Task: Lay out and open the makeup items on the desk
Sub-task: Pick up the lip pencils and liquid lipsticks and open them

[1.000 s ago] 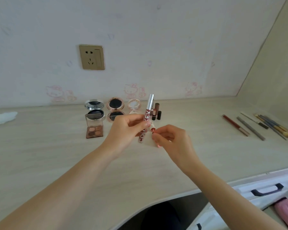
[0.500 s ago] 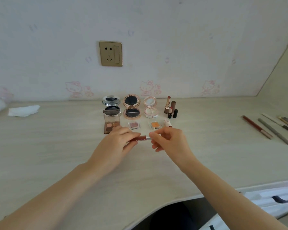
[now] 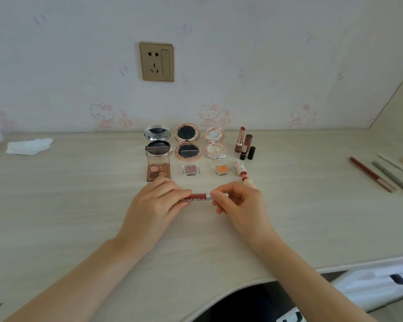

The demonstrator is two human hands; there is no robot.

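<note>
A red lip gloss tube (image 3: 197, 197) with a silver cap lies level between my hands, just above the desk (image 3: 79, 217). My left hand (image 3: 153, 205) grips its red body and my right hand (image 3: 239, 203) pinches the silver cap end. Behind stand three open round compacts (image 3: 187, 142), an open brown eyeshadow palette (image 3: 158, 168), a pink eyeshadow pot (image 3: 190, 169), an orange one (image 3: 222, 169), opened lipsticks (image 3: 244, 145) and a small white lip tube (image 3: 242, 170) lying with its cap off.
Several pencils and brushes (image 3: 382, 175) lie at the right of the desk. A crumpled white tissue (image 3: 28, 146) sits at the far left. A wall socket (image 3: 156, 61) is above the compacts. The desk's curved front edge runs below my arms.
The tube went from upright in my left hand to level between both hands, lower and nearer the desk. My right hand has taken the cap end. The view shifted to the left.
</note>
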